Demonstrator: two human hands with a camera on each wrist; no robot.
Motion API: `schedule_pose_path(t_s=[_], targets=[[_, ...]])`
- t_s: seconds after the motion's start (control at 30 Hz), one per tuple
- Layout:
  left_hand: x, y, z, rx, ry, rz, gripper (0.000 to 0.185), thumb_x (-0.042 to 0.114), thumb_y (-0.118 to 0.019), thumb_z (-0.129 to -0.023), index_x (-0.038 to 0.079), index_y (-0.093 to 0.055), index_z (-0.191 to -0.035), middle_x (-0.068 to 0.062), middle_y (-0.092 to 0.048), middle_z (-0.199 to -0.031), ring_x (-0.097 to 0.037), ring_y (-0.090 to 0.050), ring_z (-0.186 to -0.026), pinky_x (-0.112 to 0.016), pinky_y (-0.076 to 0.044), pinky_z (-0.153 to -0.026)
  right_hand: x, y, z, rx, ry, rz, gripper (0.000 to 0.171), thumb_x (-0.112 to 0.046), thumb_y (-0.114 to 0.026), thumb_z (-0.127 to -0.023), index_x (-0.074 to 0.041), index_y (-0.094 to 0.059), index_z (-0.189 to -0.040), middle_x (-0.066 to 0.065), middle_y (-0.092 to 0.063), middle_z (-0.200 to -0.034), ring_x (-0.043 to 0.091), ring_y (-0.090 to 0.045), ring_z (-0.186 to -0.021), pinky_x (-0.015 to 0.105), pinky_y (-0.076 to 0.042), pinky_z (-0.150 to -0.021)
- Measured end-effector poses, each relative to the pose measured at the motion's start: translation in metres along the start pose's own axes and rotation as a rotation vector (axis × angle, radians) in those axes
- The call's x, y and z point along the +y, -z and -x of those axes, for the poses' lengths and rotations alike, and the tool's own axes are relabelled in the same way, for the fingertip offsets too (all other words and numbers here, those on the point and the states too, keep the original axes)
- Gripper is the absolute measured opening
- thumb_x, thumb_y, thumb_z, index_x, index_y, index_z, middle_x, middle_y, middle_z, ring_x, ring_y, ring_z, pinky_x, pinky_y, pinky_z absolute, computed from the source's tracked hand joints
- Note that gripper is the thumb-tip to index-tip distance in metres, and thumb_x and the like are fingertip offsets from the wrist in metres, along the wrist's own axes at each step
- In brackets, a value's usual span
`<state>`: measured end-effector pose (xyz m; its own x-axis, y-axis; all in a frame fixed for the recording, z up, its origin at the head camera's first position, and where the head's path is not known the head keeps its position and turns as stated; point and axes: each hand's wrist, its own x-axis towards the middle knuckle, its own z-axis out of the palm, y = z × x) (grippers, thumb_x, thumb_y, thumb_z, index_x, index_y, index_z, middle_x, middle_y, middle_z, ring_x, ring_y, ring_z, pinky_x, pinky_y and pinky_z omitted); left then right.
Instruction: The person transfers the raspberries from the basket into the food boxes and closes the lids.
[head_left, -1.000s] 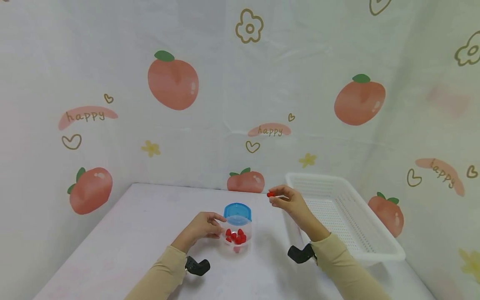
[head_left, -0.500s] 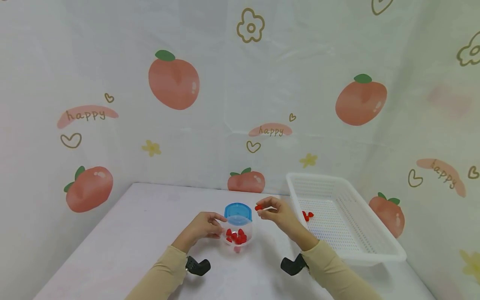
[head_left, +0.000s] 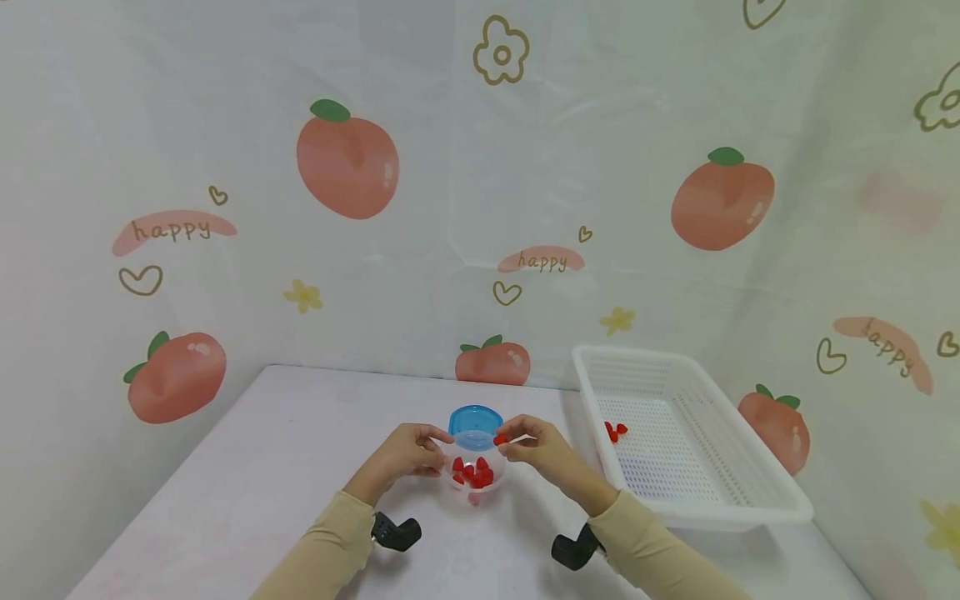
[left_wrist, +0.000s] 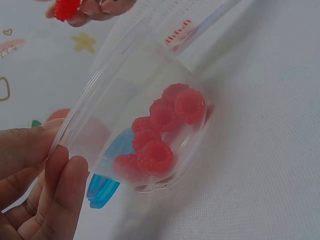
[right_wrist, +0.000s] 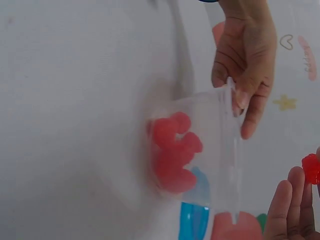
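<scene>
A clear plastic tub [left_wrist: 122,95] stands on the table with several red raspberries [left_wrist: 155,157] at its bottom. My left hand [head_left: 405,458] holds the tub's rim from the left, thumb on one side and fingers on the other, as the left wrist view shows. Over the tub's right edge, my right hand [head_left: 546,454] pinches a single raspberry [head_left: 500,439] between thumb and fingertips. In the right wrist view that raspberry [right_wrist: 311,168] sits at the right edge, apart from the tub. A blue lid [head_left: 474,418] lies just behind the tub.
To the right stands a large white perforated basket [head_left: 750,467]. A few raspberries [head_left: 617,431] lie inside it near its left wall. The white table [head_left: 330,417] meets a fruit-printed backdrop [head_left: 420,292] at the back and sides.
My right hand has moved left and toward me from beside the basket to above the tub, carrying the raspberry. This uncovered raspberries in the basket. The left hand keeps still on the rim.
</scene>
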<state>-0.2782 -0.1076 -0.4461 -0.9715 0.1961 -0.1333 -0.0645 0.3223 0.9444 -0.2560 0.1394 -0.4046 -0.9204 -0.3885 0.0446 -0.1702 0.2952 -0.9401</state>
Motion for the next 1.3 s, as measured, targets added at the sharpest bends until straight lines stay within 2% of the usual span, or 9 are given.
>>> schedule_pose_path(t_s=[0.07, 0.37, 0.5, 0.77, 0.87, 1.07, 1.3], targets=[[0.000, 0.000, 0.000, 0.001, 0.001, -0.001, 0.030, 0.003, -0.072, -0.083, 0.003, -0.067, -0.113, -0.009, -0.063, -0.083, -0.017, -0.064, -0.068, -0.032, -0.060, -0.069, 0.003, -0.002, 0.000, -0.012, -0.003, -0.005, 0.034, -0.015, -0.066, -0.091, 0.004, -0.056, -0.118, 0.014, -0.062, -0.112, 0.031, -0.064, -0.102, 0.046, -0.054, -0.092], [0.000, 0.000, 0.000, 0.007, 0.003, -0.004, 0.030, 0.003, -0.072, -0.083, 0.004, -0.068, -0.112, -0.008, -0.063, -0.082, -0.017, -0.064, -0.068, -0.032, -0.060, -0.069, 0.015, -0.009, 0.000, -0.034, -0.023, -0.004, 0.036, -0.015, -0.066, -0.090, 0.006, -0.056, -0.118, 0.016, -0.063, -0.113, 0.032, -0.064, -0.101, 0.032, -0.057, -0.086], [0.002, -0.001, 0.001, 0.009, 0.004, -0.006, 0.029, 0.003, -0.071, -0.084, 0.004, -0.068, -0.112, -0.009, -0.063, -0.083, -0.017, -0.065, -0.068, -0.032, -0.060, -0.069, 0.018, -0.010, -0.001, -0.034, -0.025, -0.005, 0.034, -0.013, -0.065, -0.091, 0.006, -0.057, -0.118, 0.017, -0.063, -0.113, 0.032, -0.064, -0.101, 0.032, -0.057, -0.086], [0.002, -0.001, 0.001, 0.013, 0.012, -0.010, 0.028, 0.002, -0.071, -0.084, 0.004, -0.068, -0.112, -0.009, -0.063, -0.083, -0.017, -0.064, -0.069, -0.032, -0.060, -0.070, 0.023, -0.012, -0.004, -0.030, -0.041, 0.042, 0.032, -0.011, -0.065, -0.090, 0.005, -0.058, -0.118, 0.018, -0.063, -0.113, 0.014, -0.061, -0.088, 0.038, -0.057, -0.087], [0.002, -0.001, 0.001, 0.011, 0.012, -0.009, 0.028, 0.002, -0.071, -0.084, 0.003, -0.068, -0.112, -0.009, -0.063, -0.083, -0.017, -0.064, -0.069, -0.032, -0.060, -0.070, 0.024, -0.012, -0.005, -0.030, -0.044, 0.046, 0.031, -0.009, -0.065, -0.090, 0.005, -0.059, -0.117, 0.018, -0.063, -0.111, 0.013, -0.060, -0.087, 0.040, -0.057, -0.087], [0.001, -0.001, 0.001, 0.012, 0.017, -0.004, 0.029, 0.002, -0.071, -0.083, 0.004, -0.068, -0.112, -0.009, -0.063, -0.083, -0.018, -0.064, -0.069, -0.033, -0.060, -0.070, 0.022, -0.012, -0.004, -0.043, -0.036, 0.041, 0.031, -0.010, -0.068, -0.088, 0.004, -0.060, -0.115, 0.015, -0.064, -0.108, 0.013, -0.061, -0.086, 0.032, -0.058, -0.084], [0.002, -0.001, 0.001, 0.015, 0.014, -0.011, 0.028, 0.003, -0.071, -0.084, 0.004, -0.068, -0.112, -0.009, -0.063, -0.083, -0.017, -0.065, -0.069, -0.033, -0.060, -0.070, 0.021, -0.011, -0.005, -0.063, -0.022, 0.040, 0.028, -0.008, -0.066, -0.089, 0.005, -0.061, -0.113, 0.016, -0.064, -0.105, 0.013, -0.061, -0.085, 0.033, -0.058, -0.084]])
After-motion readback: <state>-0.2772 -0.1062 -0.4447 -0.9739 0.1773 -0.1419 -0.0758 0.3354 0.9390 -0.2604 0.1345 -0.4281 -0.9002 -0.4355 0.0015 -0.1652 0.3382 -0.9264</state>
